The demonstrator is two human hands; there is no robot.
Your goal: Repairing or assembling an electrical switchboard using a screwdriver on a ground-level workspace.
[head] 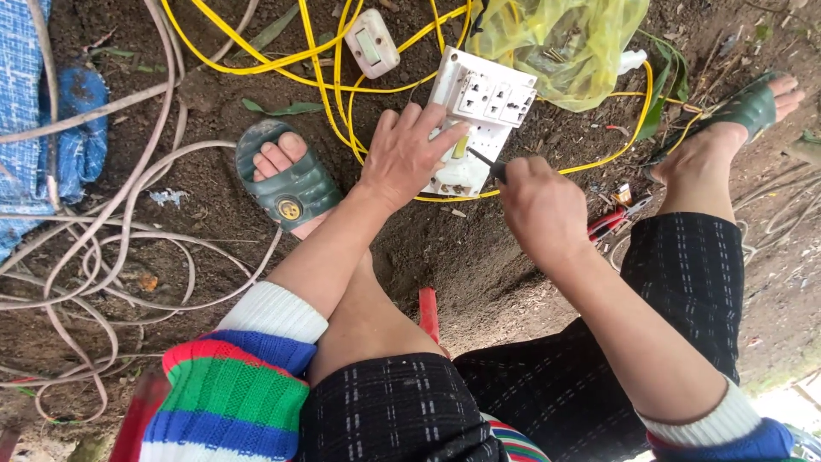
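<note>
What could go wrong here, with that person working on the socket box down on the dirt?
1. The screwdriver in the right hand points toward the left hand steadying the socket box; a slip could jab the fingers.
2. The yellow cable loops loosely around the box and near the sandalled foot; a snag might tug the box.
3. Small parts could get lost in the loose dirt.

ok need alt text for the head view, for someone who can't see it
Seen from above, a seated person's left hand steadies a white socket box on bare dirt while the right hand works a dark-tipped tool into it. Yellow cable, a white switch and a yellow plastic bag lie around.
</note>
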